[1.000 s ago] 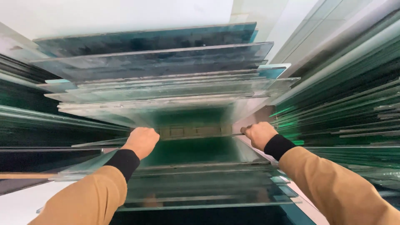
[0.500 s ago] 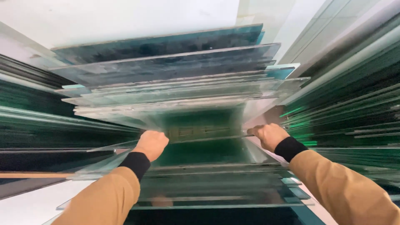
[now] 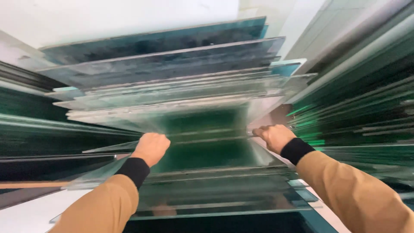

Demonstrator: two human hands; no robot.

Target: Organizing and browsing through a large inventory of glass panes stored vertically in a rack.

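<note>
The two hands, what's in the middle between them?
Between the left hand and the right hand runs the greenish glass sheet that both grip by its side edges; more stacked glass panes lie beyond. The head view shows this.

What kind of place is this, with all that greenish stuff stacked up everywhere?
Probably a glass workshop or glass storeroom. Many cut glass sheets stand stacked edge-on, more racks of green-edged panes fill the side, and the left hand and right hand grip one pane's edges.
</note>
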